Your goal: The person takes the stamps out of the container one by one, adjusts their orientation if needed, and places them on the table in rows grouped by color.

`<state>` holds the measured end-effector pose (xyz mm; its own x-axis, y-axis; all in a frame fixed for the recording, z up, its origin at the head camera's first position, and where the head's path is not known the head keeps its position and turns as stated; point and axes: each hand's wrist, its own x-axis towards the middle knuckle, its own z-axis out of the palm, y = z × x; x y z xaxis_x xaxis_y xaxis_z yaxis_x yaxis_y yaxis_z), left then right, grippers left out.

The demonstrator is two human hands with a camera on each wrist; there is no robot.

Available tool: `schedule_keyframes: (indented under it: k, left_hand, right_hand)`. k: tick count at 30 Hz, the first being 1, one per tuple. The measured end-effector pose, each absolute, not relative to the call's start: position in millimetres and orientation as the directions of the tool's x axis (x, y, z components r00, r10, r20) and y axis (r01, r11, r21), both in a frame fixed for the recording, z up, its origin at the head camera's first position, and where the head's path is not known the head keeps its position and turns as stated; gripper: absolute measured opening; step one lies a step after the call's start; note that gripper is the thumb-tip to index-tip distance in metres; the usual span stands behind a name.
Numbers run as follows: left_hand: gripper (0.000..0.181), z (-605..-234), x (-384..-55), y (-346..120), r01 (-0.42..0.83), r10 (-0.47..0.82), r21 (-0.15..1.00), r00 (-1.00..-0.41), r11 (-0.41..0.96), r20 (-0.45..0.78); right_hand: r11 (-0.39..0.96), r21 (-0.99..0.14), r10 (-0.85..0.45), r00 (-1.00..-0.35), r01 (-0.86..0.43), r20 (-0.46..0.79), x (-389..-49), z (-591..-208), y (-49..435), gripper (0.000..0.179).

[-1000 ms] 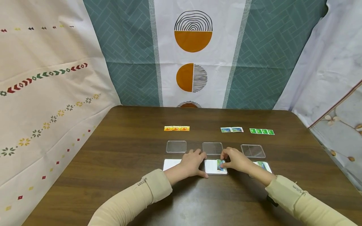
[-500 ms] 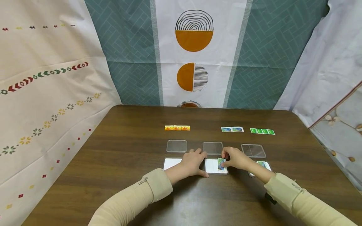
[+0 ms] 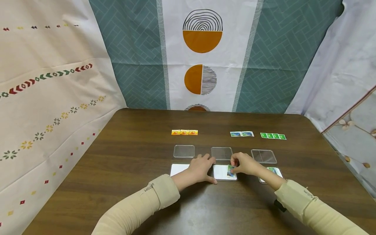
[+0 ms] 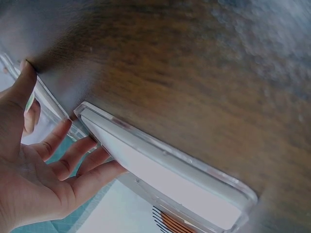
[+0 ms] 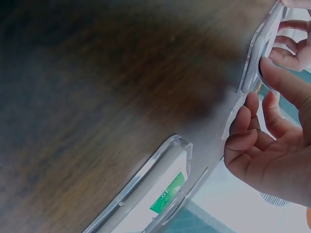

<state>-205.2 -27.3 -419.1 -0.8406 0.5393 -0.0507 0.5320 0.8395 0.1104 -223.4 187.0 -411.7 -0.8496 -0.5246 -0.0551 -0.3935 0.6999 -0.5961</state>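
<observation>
The middle white-topped clear case (image 3: 219, 172) lies on the table. At its right end my right hand (image 3: 246, 164) pinches a small blue-green stamp-like picture (image 3: 230, 171) between thumb and fingers, right over the white surface. In the right wrist view, a thin curved edge shows under the thumb (image 5: 284, 82). My left hand (image 3: 201, 169) spreads at the left end of this case, its thumb (image 4: 26, 80) at the near edge and its fingers toward the far corner. Other left fingers reach the corner of the left white-topped case (image 4: 160, 165), which the hand partly covers in the head view.
Three clear lids (image 3: 184, 151) lie in a row behind the cases. A third case (image 3: 273, 175), at right, bears a green-blue picture. Farther back lie three orange pictures (image 3: 184, 132), two blue ones (image 3: 242, 133) and several green ones (image 3: 273, 136).
The small picture in my right hand has tilted slightly and shifted a little right over the middle case. My left hand stays in place, and the view has drifted slightly.
</observation>
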Motion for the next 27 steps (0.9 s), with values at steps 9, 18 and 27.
schedule_keyframes:
  k: [9, 18, 27]
  left_hand:
    - [0.068, -419.3, -204.7, -27.9, 0.527, 0.535, 0.120, -0.843, 0.841, -0.048]
    - [0.069, -420.3, -205.7, -27.4, 0.529, 0.537, 0.115, -0.842, 0.841, -0.055]
    - [0.069, -421.0, -207.1, -27.6, 0.534, 0.541, 0.112, -0.840, 0.838, -0.045]
  right_hand:
    - [0.662, -0.651, -0.548, -0.832, -0.371, -0.084, -226.3, -411.3, 194.0, 0.021]
    - [0.550, -0.777, -0.611, -0.782, -0.307, -0.123, -227.2, -406.7, 198.3, 0.014]
    - [0.525, -0.803, -0.617, -0.776, -0.281, -0.132, -228.1, -400.5, 199.5, 0.012]
